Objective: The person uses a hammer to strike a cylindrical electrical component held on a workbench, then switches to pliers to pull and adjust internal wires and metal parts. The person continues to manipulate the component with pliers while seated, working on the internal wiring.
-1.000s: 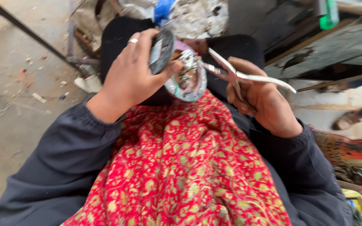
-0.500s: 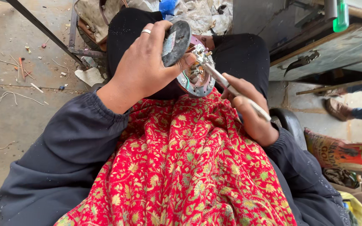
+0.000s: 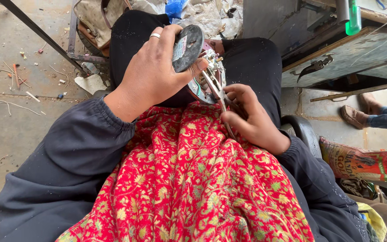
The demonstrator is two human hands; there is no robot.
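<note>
Item: round metal appliance part (image 3: 204, 76) with a dark disc face and exposed terminals, held upright over the lap above a red patterned cloth (image 3: 189, 179); the left hand (image 3: 155, 74) is clamped around its rim, thumb across the disc. The right hand (image 3: 251, 116) is closed on a pair of slim pliers (image 3: 218, 96), their tips set among the terminals on the part's right side, just beside the left thumb. Handling note: the work likely goes best with the part gripped still and the tips worked gently, clear of the thumb.
</note>
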